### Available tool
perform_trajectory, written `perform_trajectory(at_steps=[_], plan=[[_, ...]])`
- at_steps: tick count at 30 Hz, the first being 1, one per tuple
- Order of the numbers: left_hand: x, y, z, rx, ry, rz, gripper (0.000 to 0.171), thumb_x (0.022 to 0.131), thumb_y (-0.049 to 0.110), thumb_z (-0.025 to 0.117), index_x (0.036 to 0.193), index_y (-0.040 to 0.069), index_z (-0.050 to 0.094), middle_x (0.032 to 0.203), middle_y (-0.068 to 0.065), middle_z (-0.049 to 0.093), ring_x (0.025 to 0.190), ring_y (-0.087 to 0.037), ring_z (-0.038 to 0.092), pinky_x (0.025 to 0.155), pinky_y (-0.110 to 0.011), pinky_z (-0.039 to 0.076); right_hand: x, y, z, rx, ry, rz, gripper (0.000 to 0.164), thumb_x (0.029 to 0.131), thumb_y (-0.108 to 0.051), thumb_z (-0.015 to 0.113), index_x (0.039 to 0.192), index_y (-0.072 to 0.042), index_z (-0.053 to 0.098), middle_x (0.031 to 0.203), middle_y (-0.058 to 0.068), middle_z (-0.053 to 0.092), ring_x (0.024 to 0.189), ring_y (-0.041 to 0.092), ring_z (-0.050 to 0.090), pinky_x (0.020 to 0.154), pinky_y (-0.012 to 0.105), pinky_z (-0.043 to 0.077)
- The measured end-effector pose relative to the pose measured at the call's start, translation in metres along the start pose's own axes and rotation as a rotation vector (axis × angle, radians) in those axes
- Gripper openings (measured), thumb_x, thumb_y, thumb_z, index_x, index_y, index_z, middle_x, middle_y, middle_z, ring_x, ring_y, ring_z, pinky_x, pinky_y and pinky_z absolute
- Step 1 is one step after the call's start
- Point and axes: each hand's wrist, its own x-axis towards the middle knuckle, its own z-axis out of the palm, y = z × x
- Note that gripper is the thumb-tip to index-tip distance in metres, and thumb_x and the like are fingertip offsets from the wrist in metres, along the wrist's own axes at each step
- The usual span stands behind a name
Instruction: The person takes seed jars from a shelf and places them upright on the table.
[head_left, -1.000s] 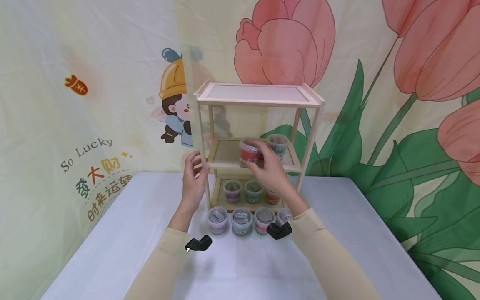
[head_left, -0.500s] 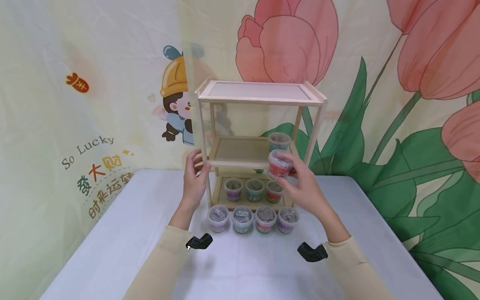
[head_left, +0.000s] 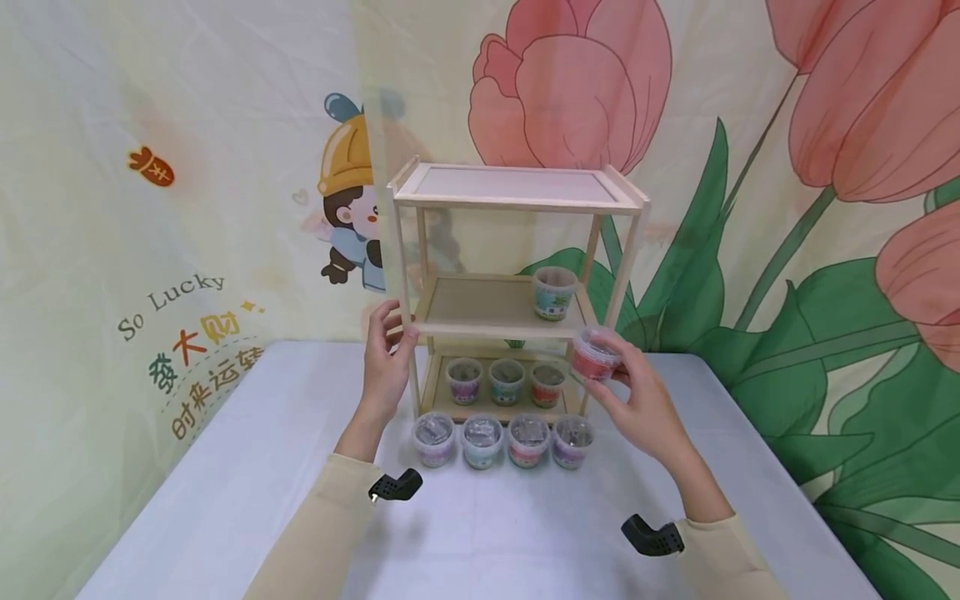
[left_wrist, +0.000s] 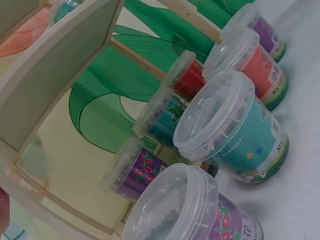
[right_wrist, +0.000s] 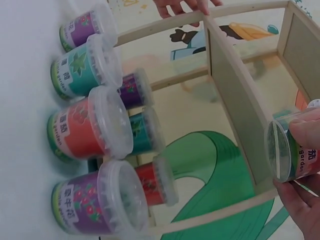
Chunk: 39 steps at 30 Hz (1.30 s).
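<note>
Head view: I have the right hand (head_left: 637,393) at the four o'clock side of the wooden rack (head_left: 480,304), thumb and fingers closed round a red cup (head_left: 592,360); over at eight, the left hand (head_left: 386,367) grips the left front post (head_left: 406,275); a teal cup (head_left: 553,298) stands at the middle shelf's three o'clock; three cups (head_left: 507,387) stand below, four front cups (head_left: 483,446) line up at six; left wrist view: lidded cups run from six to one o'clock, a sliver of hand at eight, grip I cannot tell here; right wrist view: red cup tilted, held just past three, left fingertips up at twelve!
</note>
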Motion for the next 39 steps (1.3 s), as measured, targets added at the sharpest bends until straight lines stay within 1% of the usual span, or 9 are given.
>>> perform_trajectory(at_steps=[2,5,16,18,21,24,27,32,39], plan=[[0.003,-0.007,-0.001,0.003,0.004,0.008,0.052,0.111,0.009,0.054,0.159,0.017,0.037,0.147,-0.027,0.046,0.12,-0.029,0.049,0.1,-0.042,0.04,-0.005,0.004,-0.001,-0.005,0.006,0.01,0.068,0.094,0.001,0.077,0.155,-0.011,0.048,0.142,0.018,0.058,0.12,0.036,0.064,0.097,0.014,0.05],[0.004,-0.011,-0.002,0.004,0.007,0.022,0.051,0.111,0.013,0.056,0.158,0.021,0.039,0.145,-0.022,0.048,0.12,-0.027,0.05,0.1,-0.042,0.041,-0.011,0.01,-0.004,-0.013,0.012,0.036,0.069,0.093,0.003,0.078,0.154,-0.009,0.047,0.142,0.02,0.056,0.12,0.037,0.063,0.096,0.007,0.044],[0.004,-0.012,-0.002,0.006,-0.007,0.043,0.048,0.111,0.019,0.058,0.156,0.023,0.042,0.141,-0.017,0.051,0.12,-0.029,0.051,0.101,-0.044,0.042,-0.036,0.037,-0.006,-0.019,0.007,0.099,0.068,0.089,0.008,0.08,0.148,-0.005,0.049,0.14,0.021,0.056,0.12,0.037,0.06,0.094,0.006,0.043],[0.004,-0.012,-0.002,0.01,-0.008,0.041,0.048,0.111,0.019,0.058,0.156,0.023,0.041,0.141,-0.016,0.051,0.12,-0.029,0.051,0.102,-0.044,0.042,-0.041,0.042,-0.005,-0.027,0.006,0.103,0.069,0.088,0.009,0.081,0.147,-0.005,0.049,0.139,0.02,0.057,0.118,0.036,0.061,0.095,0.011,0.049],[0.004,-0.012,-0.003,0.014,-0.008,0.038,0.049,0.111,0.019,0.058,0.156,0.024,0.041,0.141,-0.016,0.05,0.121,-0.029,0.05,0.102,-0.044,0.042,-0.047,0.049,-0.005,-0.034,0.003,0.111,0.069,0.086,0.01,0.081,0.146,-0.005,0.05,0.137,0.02,0.059,0.117,0.037,0.062,0.096,0.033,0.058],[0.003,-0.011,-0.003,0.016,-0.004,0.032,0.049,0.111,0.02,0.058,0.156,0.024,0.041,0.141,-0.016,0.05,0.121,-0.029,0.05,0.102,-0.044,0.042,-0.053,0.056,-0.004,-0.04,-0.005,0.128,0.068,0.086,0.01,0.082,0.145,-0.004,0.05,0.138,0.021,0.059,0.118,0.041,0.063,0.094,0.055,0.056],[0.003,-0.011,-0.003,0.015,-0.003,0.029,0.049,0.111,0.02,0.057,0.157,0.024,0.04,0.142,-0.016,0.05,0.121,-0.03,0.05,0.102,-0.044,0.042,-0.058,0.063,-0.002,-0.033,-0.013,0.153,0.067,0.087,0.01,0.081,0.145,-0.004,0.05,0.139,0.022,0.058,0.119,0.043,0.063,0.094,0.059,0.055],[0.003,-0.012,-0.004,0.012,-0.004,0.032,0.049,0.111,0.019,0.057,0.157,0.024,0.04,0.142,-0.016,0.05,0.121,-0.03,0.049,0.102,-0.044,0.041,-0.065,0.074,0.002,-0.032,-0.028,0.191,0.066,0.088,0.01,0.08,0.144,-0.005,0.05,0.14,0.022,0.057,0.121,0.044,0.061,0.096,0.058,0.055],[0.002,-0.011,-0.003,0.019,0.003,0.035,0.049,0.11,0.016,0.058,0.156,0.024,0.041,0.141,-0.016,0.05,0.121,-0.029,0.05,0.101,-0.044,0.042,-0.073,0.088,0.01,-0.028,-0.049,0.197,0.066,0.086,0.014,0.079,0.143,-0.004,0.05,0.139,0.023,0.058,0.12,0.043,0.062,0.094,0.059,0.056]])
